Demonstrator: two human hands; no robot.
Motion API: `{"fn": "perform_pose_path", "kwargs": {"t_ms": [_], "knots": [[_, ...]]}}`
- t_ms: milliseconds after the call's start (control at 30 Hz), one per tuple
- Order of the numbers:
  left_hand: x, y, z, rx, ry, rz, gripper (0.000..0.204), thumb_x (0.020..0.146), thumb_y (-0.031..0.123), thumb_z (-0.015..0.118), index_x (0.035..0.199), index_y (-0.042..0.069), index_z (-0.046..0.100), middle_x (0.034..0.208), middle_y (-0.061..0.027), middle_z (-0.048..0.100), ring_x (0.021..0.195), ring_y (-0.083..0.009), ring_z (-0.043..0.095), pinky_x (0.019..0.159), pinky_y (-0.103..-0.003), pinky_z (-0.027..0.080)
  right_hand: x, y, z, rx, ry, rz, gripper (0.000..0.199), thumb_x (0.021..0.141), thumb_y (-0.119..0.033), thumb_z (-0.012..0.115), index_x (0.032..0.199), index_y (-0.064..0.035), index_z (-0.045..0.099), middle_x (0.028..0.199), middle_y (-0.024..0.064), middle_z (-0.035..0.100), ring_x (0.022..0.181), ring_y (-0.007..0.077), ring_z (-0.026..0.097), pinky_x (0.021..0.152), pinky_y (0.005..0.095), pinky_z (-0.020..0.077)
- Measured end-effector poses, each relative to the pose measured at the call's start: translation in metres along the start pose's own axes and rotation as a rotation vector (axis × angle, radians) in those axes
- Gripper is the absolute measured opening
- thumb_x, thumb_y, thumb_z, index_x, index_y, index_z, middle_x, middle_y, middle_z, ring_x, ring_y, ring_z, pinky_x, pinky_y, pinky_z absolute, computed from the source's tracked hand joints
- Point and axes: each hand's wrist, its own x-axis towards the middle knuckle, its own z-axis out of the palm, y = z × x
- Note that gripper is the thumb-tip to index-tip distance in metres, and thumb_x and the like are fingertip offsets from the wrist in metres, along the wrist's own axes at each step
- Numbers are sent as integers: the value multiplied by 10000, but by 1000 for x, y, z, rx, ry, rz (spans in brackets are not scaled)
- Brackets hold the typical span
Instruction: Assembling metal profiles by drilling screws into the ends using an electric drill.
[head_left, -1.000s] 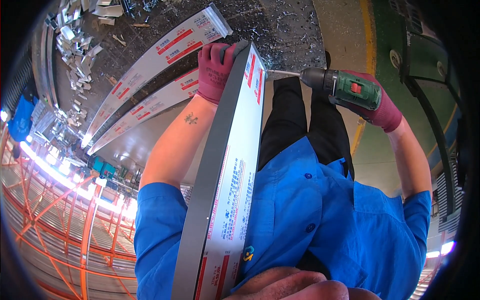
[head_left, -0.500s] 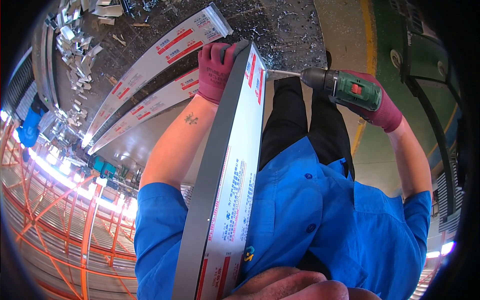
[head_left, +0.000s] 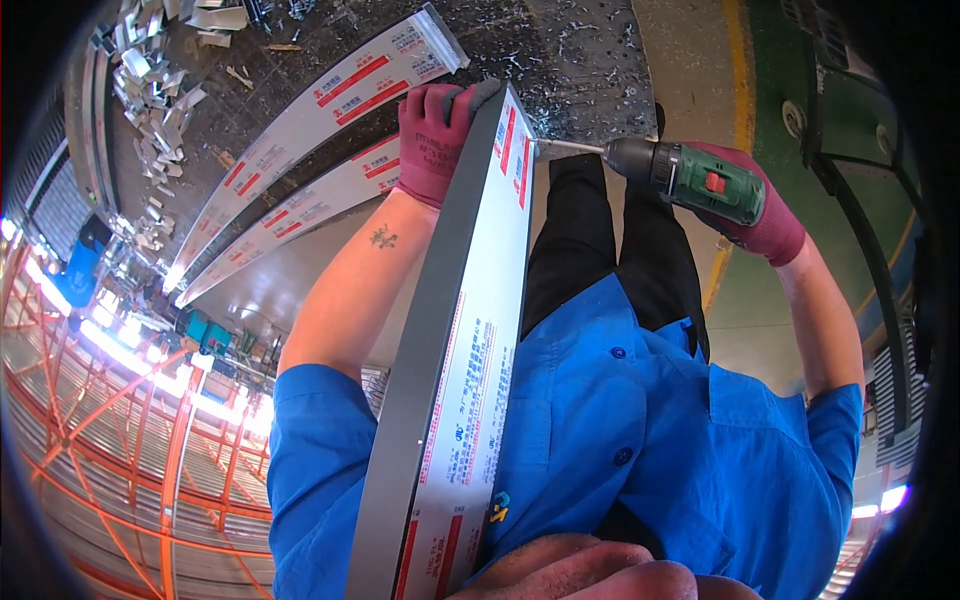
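Note:
A long grey metal profile, its right face covered in printed white film, runs from the table toward my left shoulder. My left hand, in a dark red glove with grey fingertips, is closed over the profile near its far end. In my right hand, gloved alike, is a green and black cordless drill with a red switch. Its long thin bit points left and meets the filmed face near the far end. The fingers of my right hand are mostly hidden behind the drill.
Two more film-wrapped profiles, a wide one and a narrower one, lie on the dark worktable strewn with shavings. Metal offcuts are heaped at the far left. A person in blue is beyond, near orange racks.
My hands, the drill and the profile have barely shifted, a few pixels to the right. The person in blue at the far left has moved slightly right.

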Motion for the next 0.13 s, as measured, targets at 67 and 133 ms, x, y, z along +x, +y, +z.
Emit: {"fn": "perform_pose_path", "kwargs": {"t_ms": [67,133], "knots": [[0,-1,0,-8,-4,1,515,793,201,737,1290,193,601,1140,-55,556,1066,-300,573,865,-467,499,-2,3,2,-32,40,-38,510,895,-64,810,1381,-29,659,1220,163,751,1119,330,727,1003,402,555],[0,-2,0,-14,-9,2,522,790,203,738,1293,193,598,1139,-55,556,1068,-298,574,867,-469,500,-1,0,1,-33,18,-21,516,898,-78,815,1388,-34,658,1237,166,748,1136,338,724,1012,411,555]]}}
